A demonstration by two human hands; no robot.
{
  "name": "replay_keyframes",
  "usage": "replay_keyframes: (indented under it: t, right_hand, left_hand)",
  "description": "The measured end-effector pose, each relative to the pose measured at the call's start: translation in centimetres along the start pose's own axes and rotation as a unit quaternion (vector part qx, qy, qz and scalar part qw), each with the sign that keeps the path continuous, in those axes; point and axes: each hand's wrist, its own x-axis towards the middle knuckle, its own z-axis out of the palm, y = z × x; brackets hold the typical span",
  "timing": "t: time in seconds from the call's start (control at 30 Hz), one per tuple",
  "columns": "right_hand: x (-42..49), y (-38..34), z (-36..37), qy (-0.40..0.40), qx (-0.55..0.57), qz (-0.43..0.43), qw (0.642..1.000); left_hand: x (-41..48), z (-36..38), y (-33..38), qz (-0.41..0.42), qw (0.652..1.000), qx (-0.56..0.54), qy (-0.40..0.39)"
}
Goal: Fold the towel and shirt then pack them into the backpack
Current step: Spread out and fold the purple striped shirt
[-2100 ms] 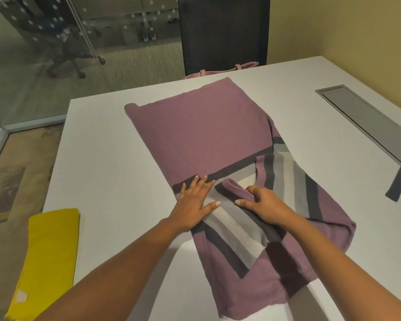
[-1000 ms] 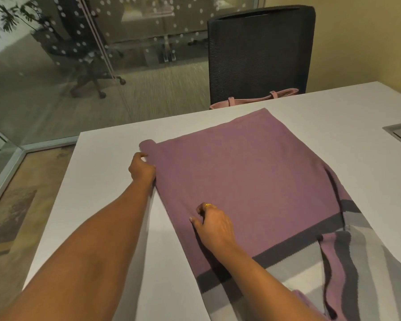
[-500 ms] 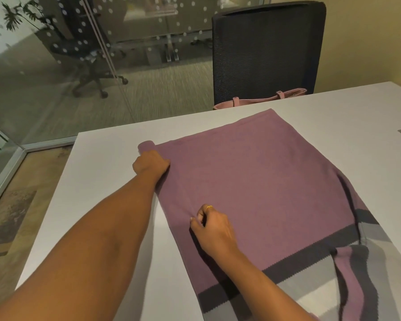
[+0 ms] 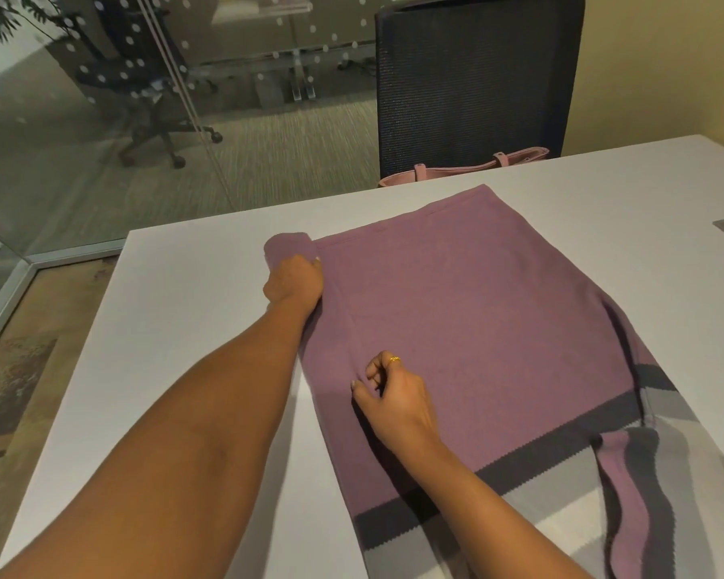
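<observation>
Shirt: our purple shirt lies flat on the white table, its long axis running from the far hem to the striped end at near right.
Left hand: arm stretched out, fingers curled on the far-left corner.
Right hand: nearer us, pinching the same left edge midway.
Next: likely, we carry that edge rightward across.

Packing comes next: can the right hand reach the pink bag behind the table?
Probably, at a stretch: only the flat shirt lies between the pink bag and the right hand, which pinches its edge.
</observation>
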Motion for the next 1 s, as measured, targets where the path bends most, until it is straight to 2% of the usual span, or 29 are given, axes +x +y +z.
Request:
replay_keyframes:
  t: [0.17, 0.27, 0.47, 0.63, 0.77, 0.83, 0.9, 1.0]
  right_hand:
    - [-0.7, -0.4, -1.0, -0.030, -0.066, 0.018, 0.997]
    - [-2.1, -0.2, -2.1, -0.065, -0.132, 0.036, 0.988]
    - [-5.8, 1.5, -5.1, -0.122, -0.198, 0.085, 0.969]
    - [-6.4, 2.7, -6.0, -0.143, -0.211, 0.098, 0.962]
    - [-6.6, 2.9, -5.6, -0.135, -0.225, 0.072, 0.962]
    - [-6.8, 3.1, -5.8, -0.144, -0.226, 0.066, 0.961]
    - [-7.2, 3.2, -6.4, -0.168, -0.225, 0.068, 0.957]
    - [-8.2, 3.6, -7.5, -0.216, -0.209, 0.078, 0.951]
  left_hand:
    - [-1.8, 1.1, -1.8, 0.053, 0.992, -0.073, 0.087]
    - [-3.5, 1.4, -3.1, 0.033, 0.988, -0.095, 0.116]
    - [-3.2, 0.1, -3.5, -0.113, 0.970, -0.214, 0.024]
    - [-2.0, -0.5, -3.0, -0.118, 0.941, -0.316, -0.010]
    - [-1.4, 0.1, -4.1, -0.119, 0.944, -0.307, -0.013]
    - [-1.8, 0.3, -4.4, -0.106, 0.963, -0.246, -0.003]
    - [-3.4, -0.1, -4.2, -0.050, 0.986, -0.161, 0.014]
    - [-7.6, -0.1, -4.0, 0.035, 0.988, -0.152, 0.021]
